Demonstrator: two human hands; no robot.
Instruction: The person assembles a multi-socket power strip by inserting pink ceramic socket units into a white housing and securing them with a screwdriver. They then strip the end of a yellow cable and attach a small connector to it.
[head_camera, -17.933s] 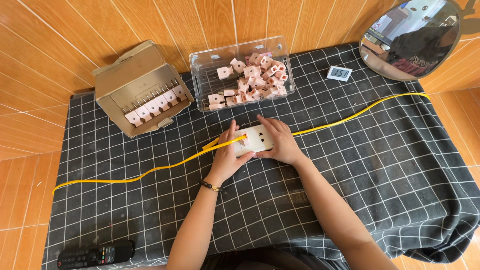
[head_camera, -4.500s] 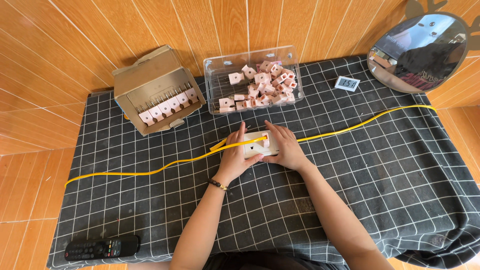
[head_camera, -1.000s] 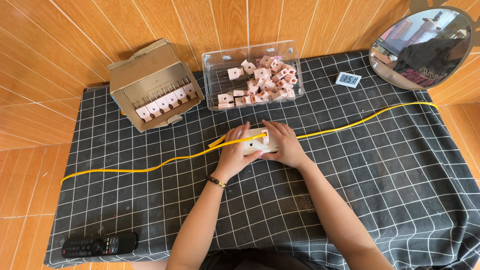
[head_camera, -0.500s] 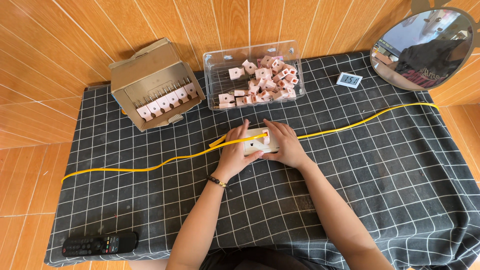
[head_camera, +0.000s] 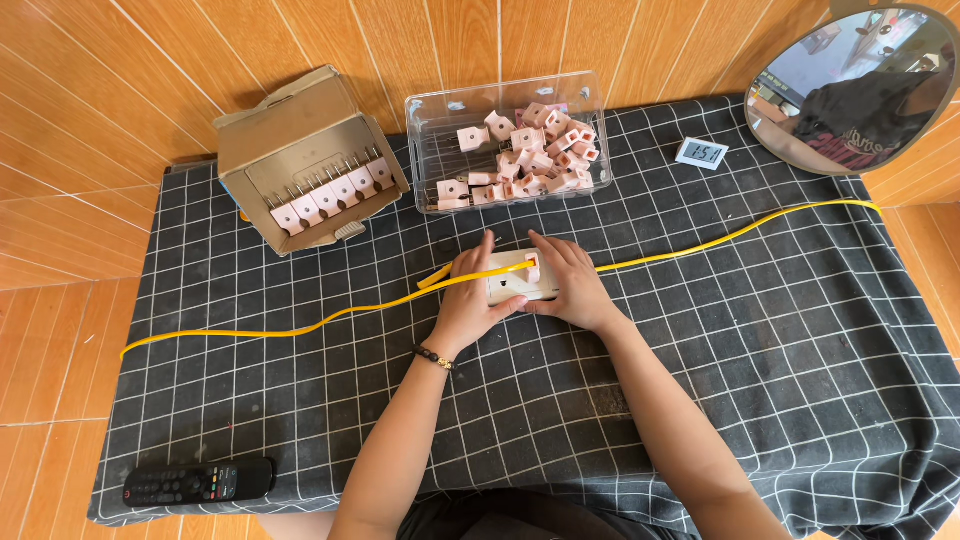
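My left hand (head_camera: 468, 300) and my right hand (head_camera: 568, 283) rest on a small white block (head_camera: 515, 288) at the middle of the black checked cloth (head_camera: 300, 400). A pink piece (head_camera: 532, 267) sits on the block's top right, under my right fingers. A long yellow strip (head_camera: 300, 322) runs across the cloth from left to right and passes under both hands, over the block. My left wrist wears a dark bead bracelet.
A clear plastic tub (head_camera: 506, 140) of several pink blocks stands behind my hands. A cardboard box (head_camera: 308, 160) holding a row of pink blocks is at the back left. A round mirror (head_camera: 850, 85) and a small digital display (head_camera: 701, 153) lie back right; a black remote (head_camera: 198, 481) front left.
Both hands have stayed on the white block throughout. Only the camera's framing shifted a little.
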